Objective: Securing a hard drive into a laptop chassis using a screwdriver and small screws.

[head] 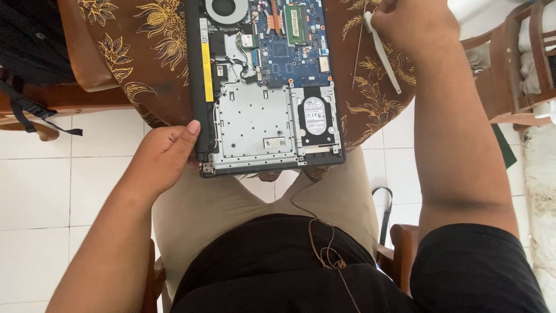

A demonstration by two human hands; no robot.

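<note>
The person sits in a chair with tan trousers and a black shirt, and a thin brown cord (324,243) hangs down over the shirt. Just past the knees lies an open laptop (266,87) with its back cover off, resting on a round tabletop (145,64) that has a brown cloth with gold flowers. The near edge of the laptop sticks out a little over the person's lap. The left hand (165,156) sits at the near left corner of the laptop, fingers curled in, with the thumb pressed against the black side edge, so it grips that corner. Inside the laptop, near the person, there is a flat silver plate, and just right of it a silver hard drive (315,116) in its slot. Farther in is the blue board (286,40) with small parts, and at the far left a round grey fan (225,8). A long black bar with a yellow strip (206,66) runs down the left side of the laptop. To the right of the laptop, farther away, the right hand (414,23) is closed around a thin white tool (382,52) that points back toward the person and lies over the cloth. A wooden chair (524,64) stands far right of the laptop, on the white tile floor (35,191).
</note>
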